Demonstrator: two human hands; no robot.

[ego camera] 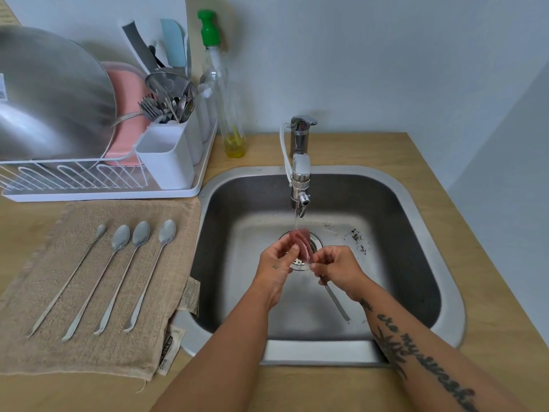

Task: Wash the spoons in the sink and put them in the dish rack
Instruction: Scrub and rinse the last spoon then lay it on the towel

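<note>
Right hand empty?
No, the right hand grips a spoon whose handle sticks out below it over the sink.

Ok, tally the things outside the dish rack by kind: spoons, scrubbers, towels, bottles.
Spoons: 5, four on the towel, one spoon in the right hand
Scrubbers: 1, in the left hand
Towels: 1
Bottles: 1
Total: 8

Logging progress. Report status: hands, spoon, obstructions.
Left hand grips pink mesh scrubber, right hand holds long-handled spoon under running tap. Four spoons wait on towel. Nothing blocks dish rack.
</note>
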